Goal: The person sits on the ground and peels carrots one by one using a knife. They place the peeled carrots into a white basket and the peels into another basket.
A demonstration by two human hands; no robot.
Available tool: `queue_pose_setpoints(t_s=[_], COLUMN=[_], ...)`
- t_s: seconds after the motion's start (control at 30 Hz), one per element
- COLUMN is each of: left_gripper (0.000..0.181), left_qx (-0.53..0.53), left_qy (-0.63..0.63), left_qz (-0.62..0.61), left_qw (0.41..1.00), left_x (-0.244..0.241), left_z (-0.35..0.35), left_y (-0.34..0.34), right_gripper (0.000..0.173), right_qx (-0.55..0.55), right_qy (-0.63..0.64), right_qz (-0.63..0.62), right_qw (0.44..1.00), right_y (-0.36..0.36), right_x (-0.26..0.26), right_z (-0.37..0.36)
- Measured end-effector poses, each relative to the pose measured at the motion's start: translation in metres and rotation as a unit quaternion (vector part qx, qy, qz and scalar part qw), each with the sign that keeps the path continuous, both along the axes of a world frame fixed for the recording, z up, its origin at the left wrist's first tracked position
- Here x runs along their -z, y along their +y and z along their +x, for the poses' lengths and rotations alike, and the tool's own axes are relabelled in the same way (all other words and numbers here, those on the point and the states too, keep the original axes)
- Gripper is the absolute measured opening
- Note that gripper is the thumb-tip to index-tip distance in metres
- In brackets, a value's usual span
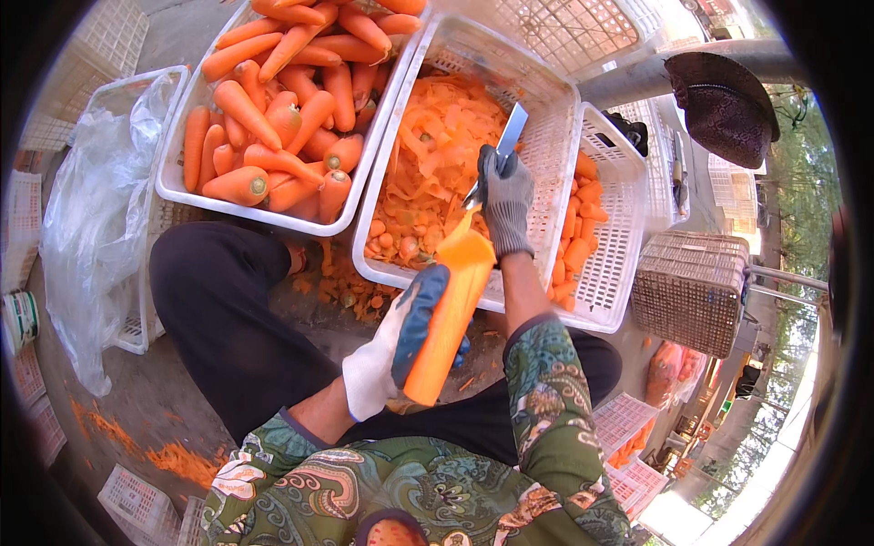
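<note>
My left hand [410, 341], in a white glove with a blue coated palm, grips a large carrot [450, 327] with its skin off along the visible side. Held in my right hand [505, 198], which wears a grey glove, is a tool with a flat metal blade [512, 130] pointing up and away. A smaller metal part of it shows by the thumb side, near a strip at the carrot's upper end. Beneath the hands stands a white plastic crate [372, 273] of carrot peelings [437, 143] and cut carrot ends [408, 247].
To the left, a crate [273, 220] holds whole carrots [246, 112]; farther left lies clear plastic film [95, 205] over another crate. A crate [614, 273] with peeled carrot pieces [577, 252] stands at right. A hat [727, 106] hangs by a metal pole [628, 82]. Peelings litter the floor.
</note>
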State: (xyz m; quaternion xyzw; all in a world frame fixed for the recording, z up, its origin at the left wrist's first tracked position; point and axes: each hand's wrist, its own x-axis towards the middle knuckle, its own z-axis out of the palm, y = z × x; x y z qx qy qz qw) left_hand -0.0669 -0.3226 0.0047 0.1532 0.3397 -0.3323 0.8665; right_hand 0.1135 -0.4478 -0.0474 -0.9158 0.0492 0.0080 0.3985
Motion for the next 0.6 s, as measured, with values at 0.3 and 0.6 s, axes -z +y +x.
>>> queue_pose_setpoints(t_s=[0.3,0.6], left_gripper=[0.051,0.046], left_qx=[-0.05,-0.005], left_qy=[-0.054,-0.094], left_qz=[0.047,-0.125], left_qw=[0.996,0.988], left_x=[-0.002,-0.001], left_z=[-0.001,-0.016], left_y=[0.015,-0.003], right_gripper=[0.014,0.019], right_qx=[0.105,0.223], right_qy=[0.146,0.027], right_qz=[0.45,0.586], right_qw=[0.875,0.779], right_y=[-0.006,-0.03], right_x=[-0.047,-0.012], right_z=[-0.058,-0.12])
